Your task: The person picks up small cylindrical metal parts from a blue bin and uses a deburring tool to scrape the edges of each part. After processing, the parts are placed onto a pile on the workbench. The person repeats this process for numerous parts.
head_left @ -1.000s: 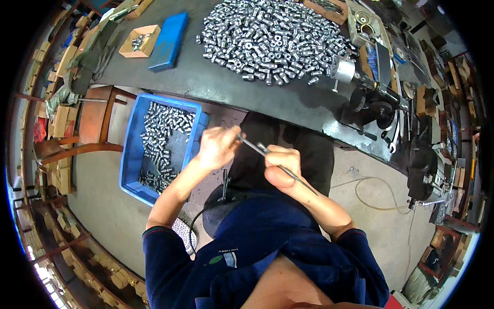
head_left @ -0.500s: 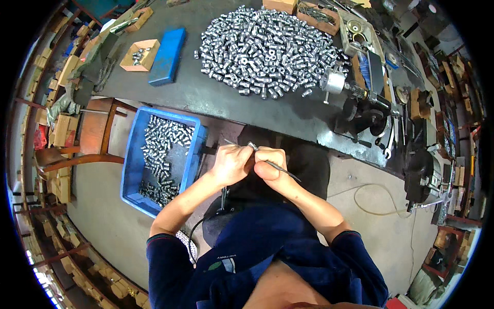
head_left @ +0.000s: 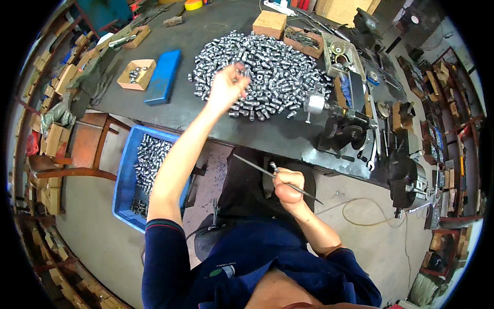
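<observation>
A broad heap of small shiny metal fittings (head_left: pixel 280 77) lies on the dark workbench. Over its left part reaches my left hand (head_left: pixel 229 86), fingers curved and apart, slightly blurred; I make out no fitting held between them. Nearer my body, in front of the bench edge, my right hand (head_left: pixel 289 186) is closed around a thin metal file (head_left: pixel 252 164). The file slants from upper left to lower right, and its pointed end sticks out past my hand. A single fitting (head_left: pixel 274 166) pokes up from the same grip, by my thumb and forefinger.
Left of my knees a blue plastic bin (head_left: pixel 122 177) holds many fittings, partly behind my left forearm. A blue flat case (head_left: pixel 163 77) and a small box of fittings (head_left: pixel 135 74) lie on the bench. A clamped metal device (head_left: pixel 350 126) stands at right; a wooden chair (head_left: pixel 87 147) is far left.
My left hand has parted from my right and moved up and forward over the heap. My right hand keeps the file and has shifted slightly down and right. The view has tilted.
</observation>
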The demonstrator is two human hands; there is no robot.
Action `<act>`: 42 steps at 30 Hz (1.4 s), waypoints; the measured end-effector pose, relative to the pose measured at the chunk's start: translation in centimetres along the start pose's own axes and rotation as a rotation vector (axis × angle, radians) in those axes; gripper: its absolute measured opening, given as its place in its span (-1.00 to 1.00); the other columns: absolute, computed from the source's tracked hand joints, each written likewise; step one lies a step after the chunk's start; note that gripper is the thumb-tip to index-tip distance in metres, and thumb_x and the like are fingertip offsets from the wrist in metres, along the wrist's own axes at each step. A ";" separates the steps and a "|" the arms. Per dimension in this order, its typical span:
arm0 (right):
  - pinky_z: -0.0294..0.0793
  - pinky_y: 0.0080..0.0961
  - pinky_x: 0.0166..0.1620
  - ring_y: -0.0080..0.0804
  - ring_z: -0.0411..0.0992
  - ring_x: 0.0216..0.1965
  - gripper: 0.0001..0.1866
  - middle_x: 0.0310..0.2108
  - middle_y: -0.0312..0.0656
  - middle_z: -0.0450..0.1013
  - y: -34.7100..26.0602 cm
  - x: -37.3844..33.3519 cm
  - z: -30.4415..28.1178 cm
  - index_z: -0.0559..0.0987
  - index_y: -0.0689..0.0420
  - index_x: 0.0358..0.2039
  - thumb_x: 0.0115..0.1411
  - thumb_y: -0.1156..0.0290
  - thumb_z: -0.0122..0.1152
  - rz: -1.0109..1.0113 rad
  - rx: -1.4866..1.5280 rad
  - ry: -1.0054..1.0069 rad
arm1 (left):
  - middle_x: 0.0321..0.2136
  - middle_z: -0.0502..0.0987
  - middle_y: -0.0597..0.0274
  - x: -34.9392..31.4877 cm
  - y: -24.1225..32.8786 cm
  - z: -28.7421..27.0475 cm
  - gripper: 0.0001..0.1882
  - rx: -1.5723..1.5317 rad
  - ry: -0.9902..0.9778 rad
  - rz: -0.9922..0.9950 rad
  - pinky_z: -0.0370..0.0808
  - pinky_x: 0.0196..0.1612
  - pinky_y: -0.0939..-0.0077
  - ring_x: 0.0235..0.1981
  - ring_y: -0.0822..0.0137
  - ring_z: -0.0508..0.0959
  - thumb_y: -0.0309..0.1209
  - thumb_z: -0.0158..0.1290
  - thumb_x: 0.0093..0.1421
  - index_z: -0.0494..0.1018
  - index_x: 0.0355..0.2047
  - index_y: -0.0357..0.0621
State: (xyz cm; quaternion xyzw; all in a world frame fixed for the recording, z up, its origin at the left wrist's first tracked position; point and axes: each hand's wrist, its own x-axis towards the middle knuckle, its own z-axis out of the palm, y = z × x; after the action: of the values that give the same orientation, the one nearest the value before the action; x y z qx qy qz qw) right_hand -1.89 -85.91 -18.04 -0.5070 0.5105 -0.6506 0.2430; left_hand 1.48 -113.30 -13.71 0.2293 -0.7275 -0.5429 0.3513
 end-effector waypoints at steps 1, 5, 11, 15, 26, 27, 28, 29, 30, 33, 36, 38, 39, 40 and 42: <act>-0.05 -0.46 -0.61 -0.43 0.04 -0.70 -0.74 -0.77 -0.23 0.04 0.4 -0.3 -0.1 0.17 0.20 -0.80 -0.19 0.42 0.03 0.011 -0.010 -0.013 | -0.51 0.49 0.24 1.0 1.1 0.1 -0.52 -0.040 -0.001 0.066 0.39 -0.51 0.63 -0.66 0.50 0.46 -0.53 0.06 0.08 0.23 0.01 -0.44; -0.03 -0.44 -0.61 -0.40 0.07 -0.71 -0.66 -0.77 -0.21 0.03 0.5 0.2 -1.0 0.18 0.19 -0.79 -0.13 0.29 0.06 -0.036 -0.129 -0.029 | -0.53 0.48 0.26 -1.5 3.4 0.8 -0.62 -0.066 -0.098 0.121 0.39 -0.46 0.67 -0.59 0.53 0.46 -0.48 0.05 0.13 0.30 -0.06 -0.43; -0.01 -0.44 -0.60 -0.41 0.09 -0.69 -0.49 -0.73 -0.23 0.08 0.8 0.7 0.8 0.21 0.18 -0.77 0.06 0.07 0.13 0.004 -0.084 -0.122 | -0.53 0.53 0.21 -13.1 3.3 0.8 -0.79 -0.203 -0.495 -0.317 0.51 -0.44 0.60 -0.54 0.46 0.52 -0.40 0.02 0.20 0.47 -0.28 -0.35; 0.35 -0.56 -0.37 -0.40 0.39 -0.47 -0.39 -0.54 -0.15 0.39 2.0 -0.2 2.0 0.22 0.20 -0.77 0.09 -0.07 0.11 -0.010 0.017 -0.163 | -0.67 0.49 0.23 -15.7 2.3 1.3 -0.77 -0.130 -0.596 -0.160 0.43 -0.54 0.59 -0.63 0.49 0.48 -0.39 -0.03 0.22 0.49 -0.43 -0.33; -0.04 -0.58 -0.59 -0.57 0.08 -0.68 -0.76 -0.73 -0.29 0.15 3.3 -1.7 1.5 0.20 0.21 -0.83 -0.22 0.42 0.01 0.270 0.093 -0.238 | -0.39 0.55 0.12 -19.9 -0.9 -5.2 -0.72 -0.198 -0.458 -0.246 0.51 -0.27 0.50 -0.37 0.39 0.55 -0.62 -0.03 0.06 0.41 -0.17 -0.34; -0.09 -0.59 -0.61 -0.59 0.04 -0.70 -0.80 -0.74 -0.30 0.12 3.2 -1.9 1.3 0.20 0.21 -0.84 -0.25 0.44 -0.03 0.279 0.071 -0.219 | -0.35 0.56 0.11 -20.6 -1.5 -7.6 -0.68 -0.029 -0.371 -0.255 0.50 -0.22 0.48 -0.32 0.37 0.56 -0.62 -0.03 0.03 0.41 -0.14 -0.31; -0.10 -0.59 -0.61 -0.58 0.03 -0.71 -0.83 -0.75 -0.30 0.11 2.7 -1.8 1.5 0.20 0.21 -0.84 -0.29 0.47 -0.06 0.258 0.074 -0.203 | -0.31 0.57 0.11 -21.9 -2.3 -10.3 -0.68 0.307 -0.266 -0.180 0.50 -0.19 0.44 -0.27 0.32 0.57 -0.59 0.01 0.01 0.43 -0.16 -0.26; -0.10 -0.59 -0.61 -0.58 0.02 -0.71 -0.84 -0.75 -0.30 0.11 2.8 -1.9 1.5 0.20 0.21 -0.84 -0.30 0.48 -0.07 0.277 0.071 -0.199 | -0.33 0.56 0.07 -23.5 -3.8 -13.4 -0.69 0.517 -0.182 -0.214 0.50 -0.19 0.41 -0.28 0.24 0.57 -0.53 0.02 -0.01 0.46 -0.19 -0.22; -0.10 -0.59 -0.61 -0.58 0.02 -0.71 -0.85 -0.75 -0.30 0.10 2.9 -2.1 1.3 0.20 0.21 -0.84 -0.30 0.49 -0.08 0.299 0.065 -0.192 | -0.38 0.55 -0.01 -24.9 -3.8 -16.3 -0.72 0.806 -0.161 -0.269 0.50 -0.24 0.32 -0.31 0.10 0.57 -0.50 0.01 -0.04 0.47 -0.25 -0.21; -0.11 -0.59 -0.61 -0.59 0.00 -0.71 -0.85 -0.76 -0.31 0.09 3.3 -2.1 1.7 0.19 0.22 -0.84 -0.30 0.52 -0.08 0.317 0.088 -0.221 | -0.51 0.51 -0.05 -32.4 -8.5 -23.9 -0.80 1.169 -0.070 -0.466 0.46 -0.30 0.13 -0.38 -0.04 0.53 -0.49 -0.05 -0.12 0.48 -0.42 -0.14; -0.11 -0.59 -0.60 -0.60 0.00 -0.71 -0.87 -0.75 -0.32 0.09 4.0 -2.0 2.1 0.20 0.23 -0.84 -0.30 0.55 -0.08 0.285 0.103 -0.276 | -0.46 0.53 0.00 -38.7 -11.4 -26.8 -0.78 1.132 -0.118 -0.700 0.47 -0.26 0.17 -0.34 0.01 0.54 -0.42 0.01 -0.12 0.50 -0.39 -0.04; -0.11 -0.60 -0.60 -0.61 0.00 -0.70 -0.88 -0.75 -0.32 0.09 4.1 -2.0 2.2 0.20 0.23 -0.84 -0.29 0.58 -0.09 0.272 0.076 -0.288 | -0.41 0.54 0.04 -40.1 -11.2 -25.9 -0.77 1.151 -0.127 -0.810 0.48 -0.24 0.20 -0.30 0.05 0.54 -0.34 0.05 -0.11 0.51 -0.37 0.00; -0.11 -0.60 -0.60 -0.61 0.00 -0.70 -0.88 -0.75 -0.32 0.10 4.0 -1.9 2.3 0.20 0.23 -0.83 -0.29 0.59 -0.10 0.284 0.088 -0.289 | -0.39 0.54 0.06 -40.1 -10.7 -25.2 -0.77 1.170 -0.121 -0.865 0.48 -0.23 0.20 -0.29 0.07 0.55 -0.31 0.07 -0.10 0.51 -0.36 0.01; -0.11 -0.60 -0.60 -0.61 0.00 -0.70 -0.89 -0.74 -0.32 0.10 3.8 -1.9 2.4 0.20 0.23 -0.83 -0.29 0.60 -0.11 0.295 0.100 -0.289 | -0.37 0.55 0.08 -40.0 -10.4 -24.7 -0.76 1.188 -0.117 -0.920 0.49 -0.23 0.21 -0.27 0.09 0.55 -0.27 0.08 -0.10 0.51 -0.36 0.02; -0.10 -0.61 -0.60 -0.61 0.01 -0.70 -0.89 -0.74 -0.32 0.11 3.7 -2.0 2.4 0.21 0.23 -0.83 -0.28 0.61 -0.11 0.317 0.128 -0.293 | -0.36 0.55 0.09 -39.8 -10.5 -23.8 -0.73 1.249 -0.134 -0.947 0.49 -0.23 0.21 -0.27 0.09 0.55 -0.23 0.09 -0.10 0.51 -0.35 0.01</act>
State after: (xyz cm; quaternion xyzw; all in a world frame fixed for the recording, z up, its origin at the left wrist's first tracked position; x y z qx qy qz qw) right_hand 0.23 -86.59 -22.26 -0.4931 0.5006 -0.5548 0.4455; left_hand 44.88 -103.05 -30.18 0.6367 -0.7423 -0.1383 -0.1561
